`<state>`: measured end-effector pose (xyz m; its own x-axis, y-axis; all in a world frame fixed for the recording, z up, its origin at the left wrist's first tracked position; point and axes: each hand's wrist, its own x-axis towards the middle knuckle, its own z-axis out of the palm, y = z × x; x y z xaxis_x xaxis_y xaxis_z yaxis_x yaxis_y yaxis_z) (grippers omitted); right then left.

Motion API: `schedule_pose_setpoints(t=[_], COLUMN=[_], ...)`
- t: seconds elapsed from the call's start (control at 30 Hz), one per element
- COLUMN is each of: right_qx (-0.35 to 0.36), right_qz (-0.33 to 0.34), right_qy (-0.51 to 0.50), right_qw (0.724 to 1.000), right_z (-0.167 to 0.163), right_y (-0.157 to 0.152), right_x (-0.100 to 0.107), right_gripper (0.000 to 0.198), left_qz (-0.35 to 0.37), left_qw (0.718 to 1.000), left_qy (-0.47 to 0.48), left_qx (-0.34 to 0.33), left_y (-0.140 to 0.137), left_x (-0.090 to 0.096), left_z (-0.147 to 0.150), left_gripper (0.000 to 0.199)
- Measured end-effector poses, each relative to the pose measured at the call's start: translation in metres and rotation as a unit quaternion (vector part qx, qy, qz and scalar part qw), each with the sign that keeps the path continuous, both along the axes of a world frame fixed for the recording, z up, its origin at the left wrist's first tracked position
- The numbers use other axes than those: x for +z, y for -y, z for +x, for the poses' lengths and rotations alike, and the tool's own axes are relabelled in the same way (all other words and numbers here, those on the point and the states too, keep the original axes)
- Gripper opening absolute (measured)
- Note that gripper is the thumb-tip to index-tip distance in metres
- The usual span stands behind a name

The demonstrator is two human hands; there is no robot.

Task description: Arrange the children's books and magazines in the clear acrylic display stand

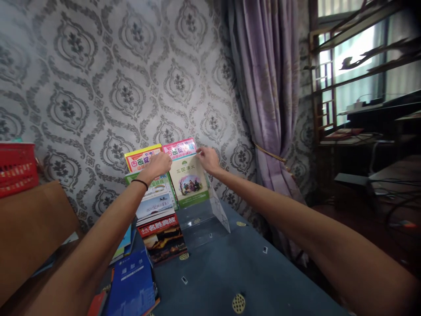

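Observation:
A cream and green book (192,186) with a picture of figures on its cover leans upright in a clear tiered book stand (219,208). My right hand (208,159) pinches its top right corner between thumb and fingers. At its top left corner is my left hand (159,164), fingers curled in against the edge and partly hidden. Behind stand a pink-topped book (180,147) and a yellow-edged book (143,158). On the stand's left side, a pale blue book (154,206) rests above a red and black book (162,239).
A blue booklet (133,281) lies on other books at the front left of the dark patterned tablecloth (213,272). Further left are a cardboard box (36,232) and a red basket (16,169). Patterned wallpaper and a purple curtain (269,87) stand behind the table.

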<state>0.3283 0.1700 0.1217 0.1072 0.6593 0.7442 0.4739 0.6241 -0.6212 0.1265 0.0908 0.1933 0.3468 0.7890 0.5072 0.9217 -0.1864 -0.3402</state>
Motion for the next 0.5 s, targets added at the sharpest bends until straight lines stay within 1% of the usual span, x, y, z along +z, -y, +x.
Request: schedule_pose_setpoints(t=[0.07, 0.13, 0.2, 0.27, 0.37, 0.43, 0.5], right_qx=[-0.052, -0.1, -0.12, -0.123, -0.118, -0.108, -0.101], right_qz=[0.047, 0.091, 0.116, 0.132, 0.154, 0.162, 0.162], right_qy=[0.103, 0.226, 0.303, 0.339, 0.363, 0.371, 0.376], right_qw=[0.992, 0.965, 0.938, 0.923, 0.911, 0.908, 0.907], right_z=[-0.001, -0.001, -0.003, -0.005, -0.011, -0.016, -0.019], right_y=[0.013, 0.023, 0.029, 0.033, 0.036, 0.039, 0.041], right_x=[-0.001, -0.006, -0.011, -0.015, -0.017, -0.015, -0.013], right_gripper=[0.026, 0.034, 0.039, 0.041, 0.041, 0.042, 0.042], left_qz=[-0.007, -0.006, -0.002, -0.005, -0.017, -0.009, 0.011], left_qw=[1.0, 0.998, 0.996, 0.993, 0.99, 0.993, 0.996], left_qy=[0.025, 0.05, 0.072, 0.091, 0.089, 0.064, 0.036], left_qx=[-0.017, -0.038, -0.057, -0.078, -0.106, -0.104, -0.086], left_y=[-0.001, -0.001, 0.0, 0.001, 0.002, 0.002, 0.0], left_x=[0.005, 0.01, 0.012, 0.01, 0.0, -0.008, -0.014], left_z=[-0.006, -0.013, -0.02, -0.025, -0.026, -0.025, -0.023], left_gripper=[0.027, 0.029, 0.031, 0.032, 0.031, 0.026, 0.022])
